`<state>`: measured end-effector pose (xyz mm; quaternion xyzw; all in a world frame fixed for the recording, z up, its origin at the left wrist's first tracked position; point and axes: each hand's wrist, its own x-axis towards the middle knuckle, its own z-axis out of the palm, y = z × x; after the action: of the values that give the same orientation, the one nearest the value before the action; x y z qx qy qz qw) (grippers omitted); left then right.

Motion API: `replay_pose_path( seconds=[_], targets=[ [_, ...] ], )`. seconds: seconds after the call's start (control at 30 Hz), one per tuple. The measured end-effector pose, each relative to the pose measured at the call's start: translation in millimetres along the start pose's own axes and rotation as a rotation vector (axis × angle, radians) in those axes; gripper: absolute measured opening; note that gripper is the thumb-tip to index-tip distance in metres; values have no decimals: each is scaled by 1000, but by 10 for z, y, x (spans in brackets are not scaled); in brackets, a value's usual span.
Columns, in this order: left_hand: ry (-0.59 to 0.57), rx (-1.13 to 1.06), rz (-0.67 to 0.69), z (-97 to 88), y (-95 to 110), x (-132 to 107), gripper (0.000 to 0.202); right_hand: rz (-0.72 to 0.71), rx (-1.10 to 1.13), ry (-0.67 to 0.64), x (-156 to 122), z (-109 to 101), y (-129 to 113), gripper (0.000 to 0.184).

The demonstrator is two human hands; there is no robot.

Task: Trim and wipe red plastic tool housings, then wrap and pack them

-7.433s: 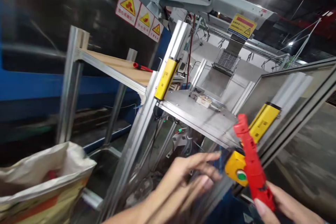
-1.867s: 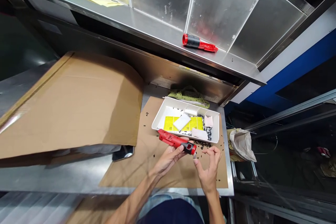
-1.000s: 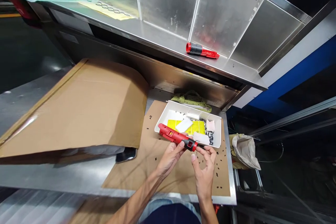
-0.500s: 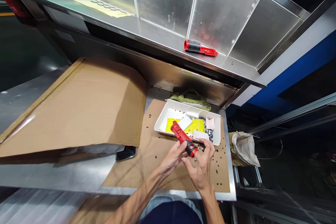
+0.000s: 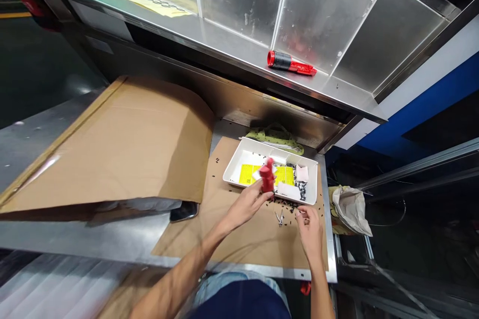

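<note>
Hands apart: our left hand (image 5: 247, 204) clamps the red plastic handle (image 5: 267, 175) above the white tray (image 5: 275, 149); our right hand (image 5: 309, 233), below the tray, curls beside small metal parts (image 5: 279, 219).

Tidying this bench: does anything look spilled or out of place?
Yes: small black parts lie scattered over the cardboard sheet outside the white tray, and a small metal piece lies loose near the right hand.

Bare cardboard mat (image 5: 254, 244) leaves open room before the white tray (image 5: 239, 157); the folded cardboard sheet (image 5: 123, 144) blocks the left; the steel shelf (image 5: 232, 35) overhangs behind.
</note>
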<state>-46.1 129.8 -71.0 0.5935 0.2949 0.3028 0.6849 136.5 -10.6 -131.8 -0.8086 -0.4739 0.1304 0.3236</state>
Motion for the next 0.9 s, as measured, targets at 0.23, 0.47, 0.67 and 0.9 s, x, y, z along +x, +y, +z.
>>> replay_pose_path(
  seconds=[0.23, 0.47, 0.67, 0.9],
  targets=[
    [47, 202, 76, -62, 315, 32, 45, 82, -195, -240, 119, 563, 163, 15],
    [91, -88, -124, -37, 223, -162, 55, 128, -70, -204, 168, 713, 215, 15],
    [32, -825, -406, 155, 126, -408, 31, 140, 283, -60, -108, -21, 71, 41],
    [-46, -1064, -455, 540, 167, -571, 55, -212, 553, 410, -559, -680, -594, 32]
  ],
)
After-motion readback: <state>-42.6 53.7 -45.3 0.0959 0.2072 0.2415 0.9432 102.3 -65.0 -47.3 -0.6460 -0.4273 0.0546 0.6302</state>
